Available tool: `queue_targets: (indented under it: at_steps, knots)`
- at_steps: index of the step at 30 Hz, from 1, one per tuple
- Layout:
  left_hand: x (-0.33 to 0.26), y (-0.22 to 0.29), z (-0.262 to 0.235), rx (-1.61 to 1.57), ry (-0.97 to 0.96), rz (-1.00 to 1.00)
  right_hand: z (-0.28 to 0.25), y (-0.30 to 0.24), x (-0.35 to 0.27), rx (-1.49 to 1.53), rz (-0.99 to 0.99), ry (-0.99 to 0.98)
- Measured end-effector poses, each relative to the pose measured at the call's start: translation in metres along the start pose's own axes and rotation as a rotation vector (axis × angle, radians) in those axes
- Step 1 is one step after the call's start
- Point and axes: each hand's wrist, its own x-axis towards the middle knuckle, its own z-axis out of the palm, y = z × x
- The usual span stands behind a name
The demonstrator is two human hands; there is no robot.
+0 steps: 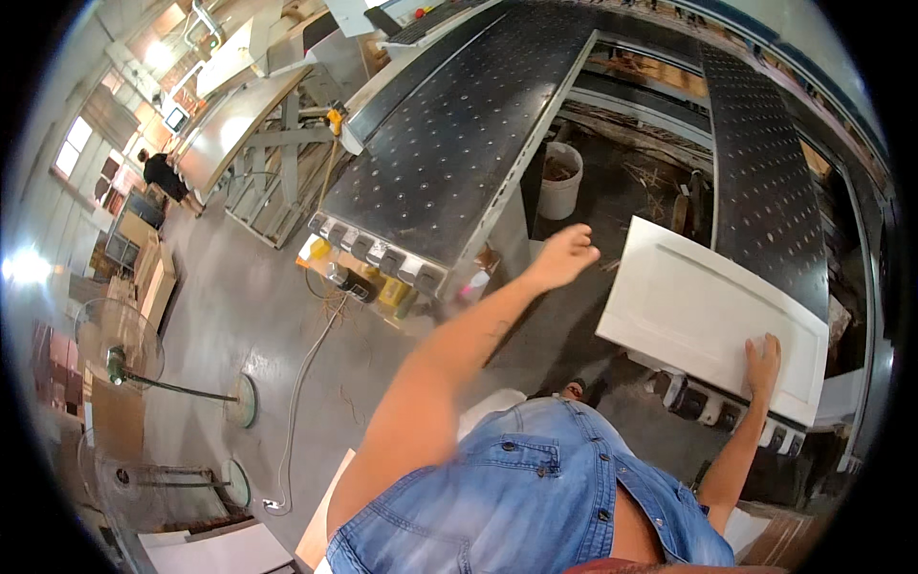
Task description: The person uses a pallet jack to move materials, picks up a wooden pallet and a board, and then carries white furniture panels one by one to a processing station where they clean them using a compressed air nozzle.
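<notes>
A white cabinet door (pixel 693 292) with a recessed middle lies across the near part of the right black table arm. Its left end juts out over the gap between the two arms. My right hand (pixel 762 365) rests on the door's face near its front right edge, fingers stretched out and thumb apart. Over the gap, left of the door and not touching it, my left hand (pixel 566 258) is raised with its fingers curled in. I see nothing in it.
The left black table arm (pixel 459 124) has studs on top and knobs along its front. A white bucket (pixel 560 182) stands on the floor between the arms. A cable (pixel 304 373) crosses the floor by a fan (pixel 120 364). Another person (pixel 167 177) stands far left beside a workbench.
</notes>
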Motion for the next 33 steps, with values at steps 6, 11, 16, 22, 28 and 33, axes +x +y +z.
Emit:
queue_targets:
  at_steps: [6,11,16,22,28,33]
  knots:
    - [0.044,0.034,-0.249,0.466,0.586,0.256,0.007,0.019,-0.005,-0.115,0.082,0.043]
    - [0.069,-0.009,-0.524,-0.192,1.082,-0.044,-0.029,-0.011,-0.043,0.007,0.288,0.199]
    - [0.111,-0.026,-0.685,0.373,1.493,-0.082,-0.035,-0.013,-0.079,-0.021,0.452,0.228]
    - [0.223,-0.044,-0.655,0.628,1.117,-0.122,-0.067,-0.140,-0.106,-0.029,0.393,0.324]
    - [0.301,0.011,-0.539,0.737,0.918,0.059,-0.083,-0.147,-0.161,-0.071,0.582,0.290]
    - [0.251,0.100,-0.457,0.652,0.819,0.407,-0.069,-0.159,-0.216,-0.071,0.743,0.158]
